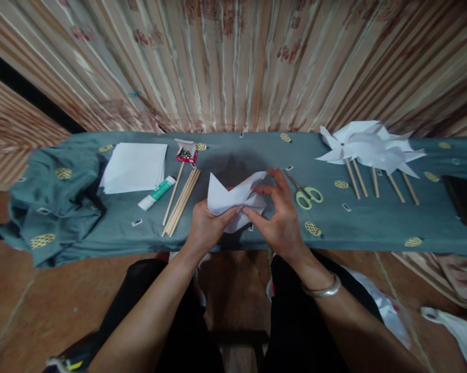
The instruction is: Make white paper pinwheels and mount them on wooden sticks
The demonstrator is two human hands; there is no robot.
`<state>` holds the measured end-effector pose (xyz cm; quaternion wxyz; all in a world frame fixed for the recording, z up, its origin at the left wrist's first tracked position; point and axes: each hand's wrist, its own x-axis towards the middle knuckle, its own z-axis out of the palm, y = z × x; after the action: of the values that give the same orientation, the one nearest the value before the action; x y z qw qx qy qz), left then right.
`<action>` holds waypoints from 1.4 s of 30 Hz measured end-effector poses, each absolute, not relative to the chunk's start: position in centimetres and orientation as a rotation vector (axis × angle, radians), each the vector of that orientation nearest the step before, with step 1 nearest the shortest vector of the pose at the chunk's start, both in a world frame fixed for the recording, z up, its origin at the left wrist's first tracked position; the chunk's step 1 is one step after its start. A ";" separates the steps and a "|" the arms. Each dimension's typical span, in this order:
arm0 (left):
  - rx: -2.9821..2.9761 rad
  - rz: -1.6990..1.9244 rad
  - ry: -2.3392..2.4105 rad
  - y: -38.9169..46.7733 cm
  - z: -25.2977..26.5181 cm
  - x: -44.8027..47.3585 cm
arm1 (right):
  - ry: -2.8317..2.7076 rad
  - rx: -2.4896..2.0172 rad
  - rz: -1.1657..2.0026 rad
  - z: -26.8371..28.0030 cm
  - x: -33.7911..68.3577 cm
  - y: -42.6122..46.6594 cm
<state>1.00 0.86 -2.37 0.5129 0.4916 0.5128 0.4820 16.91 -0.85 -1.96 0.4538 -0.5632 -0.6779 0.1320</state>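
Both my hands hold a white sheet of paper (233, 196) with its corners folded inward, just above the near edge of the table. My left hand (207, 224) grips the paper from the lower left. My right hand (280, 217) pinches its folded points near the middle; a silver bangle sits on that wrist. Several wooden sticks (181, 201) lie to the left of my left hand. Green-handled scissors (306, 195) lie just right of my right hand.
A teal cloth (373, 223) covers the table. A stack of white paper (135, 167), a glue stick (157, 192) and a small box of pins (186, 151) lie at the left. Several finished paper pinwheels on sticks (369, 147) lie at the right, a dark phone (464, 199) beyond.
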 end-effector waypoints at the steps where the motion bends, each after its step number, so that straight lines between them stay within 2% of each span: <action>1: 1.178 1.161 1.235 0.9 -2.3 1.0 | -1.666 -1.395 0.320 -1.9 16.9 -0.9; 12: 0.995 1.203 1.219 1.3 -1.6 1.1 | -1.475 -1.456 0.489 -1.7 17.3 -0.9; 14: 0.953 1.176 1.208 1.2 -1.4 1.1 | -1.415 -1.475 0.654 -1.5 17.8 -0.5; 19: 0.949 1.115 1.195 0.8 -1.2 1.3 | -1.388 -1.320 1.343 -1.2 19.0 0.7; 22: 0.963 1.103 1.176 0.7 -1.4 1.3 | -1.295 -1.256 1.519 -1.2 19.1 1.0; 42: 0.992 1.157 1.151 0.7 -2.3 1.3 | -1.153 -1.291 1.382 -1.3 17.4 0.4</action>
<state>1.31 0.69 -2.33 0.5778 0.4239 0.4921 0.4943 17.36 0.37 -1.27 0.4470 -0.5214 -0.4658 0.5580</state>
